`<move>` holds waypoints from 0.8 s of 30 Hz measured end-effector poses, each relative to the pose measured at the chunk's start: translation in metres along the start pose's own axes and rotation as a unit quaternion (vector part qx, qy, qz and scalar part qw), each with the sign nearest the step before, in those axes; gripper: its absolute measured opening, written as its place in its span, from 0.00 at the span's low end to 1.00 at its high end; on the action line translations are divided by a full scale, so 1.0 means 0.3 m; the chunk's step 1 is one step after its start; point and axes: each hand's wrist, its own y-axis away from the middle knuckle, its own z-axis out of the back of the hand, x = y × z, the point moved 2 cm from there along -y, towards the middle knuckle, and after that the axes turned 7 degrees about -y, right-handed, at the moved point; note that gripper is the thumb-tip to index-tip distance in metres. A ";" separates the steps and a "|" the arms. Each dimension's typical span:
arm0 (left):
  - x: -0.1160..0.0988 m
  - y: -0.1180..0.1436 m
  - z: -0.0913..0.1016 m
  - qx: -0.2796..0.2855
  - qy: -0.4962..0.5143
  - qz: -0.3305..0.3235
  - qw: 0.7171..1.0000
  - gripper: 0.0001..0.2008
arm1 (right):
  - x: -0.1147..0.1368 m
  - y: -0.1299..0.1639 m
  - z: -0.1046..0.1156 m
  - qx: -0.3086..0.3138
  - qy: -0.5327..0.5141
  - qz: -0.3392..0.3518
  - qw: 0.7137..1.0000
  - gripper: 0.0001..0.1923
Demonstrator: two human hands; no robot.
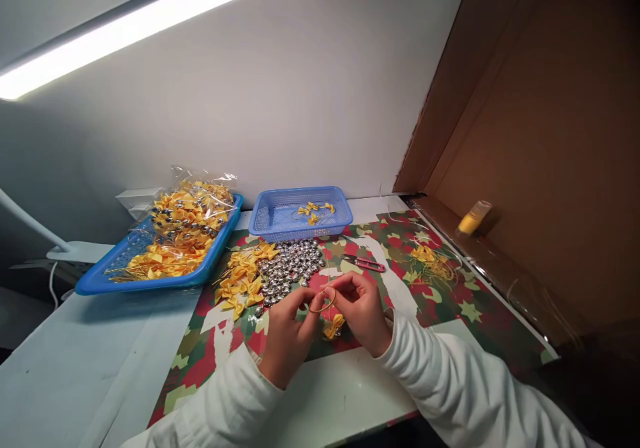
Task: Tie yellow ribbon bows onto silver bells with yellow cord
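A thin gold string loop [323, 303] is pinched between the left hand [287, 335] and the right hand [361, 309], above the middle of the desk [60, 368] near its front edge. The fingers of both hands are closed on the string, and the two hands are almost touching at the fingertips. A small yellow bow [333, 327] is seen hanging just under the hands. White sleeves are worn on both arms.

The desk is partly covered by a mat [450, 308] with red, green and white shapes. A pile of silver bells [291, 269] is heaped on the mat just behind the hands. A pile of yellow bows [243, 276] is laid right beside the bells, on their left. Red snips [365, 263] are laid on the mat behind the right hand. A small bunch of yellow bits [431, 261] is left toward the right edge of the desk.

A small blue basket [280, 218] is placed at the back edge, with a few bows inside. A big blue tray [150, 278] is set at the back left corner, and a clear bag of bows [187, 218] is held in it.
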 end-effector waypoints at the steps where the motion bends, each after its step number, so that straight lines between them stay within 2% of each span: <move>1: 0.004 0.000 0.000 -0.005 0.001 0.002 1.000 0.12 | 0.001 0.001 -0.001 0.002 -0.005 0.004 1.000 0.06; 16: -0.007 0.007 0.010 -0.026 0.001 -0.026 0.999 0.09 | 0.011 0.011 -0.004 0.029 -0.027 0.017 0.999 0.06; 18: -0.007 0.007 0.012 -0.022 0.009 -0.025 0.999 0.08 | 0.027 0.011 -0.002 0.058 0.011 0.040 0.997 0.05; 20: -0.006 0.007 0.011 -0.013 0.019 -0.029 0.999 0.08 | 0.047 0.006 0.002 0.105 0.092 0.085 0.987 0.07; 23: -0.002 0.011 0.005 0.022 0.032 -0.041 0.998 0.09 | 0.066 -0.007 0.013 0.171 0.226 0.151 0.947 0.04; 24: 0.000 0.013 0.002 0.035 0.034 -0.043 0.998 0.09 | 0.067 -0.013 0.018 0.186 0.248 0.160 0.937 0.05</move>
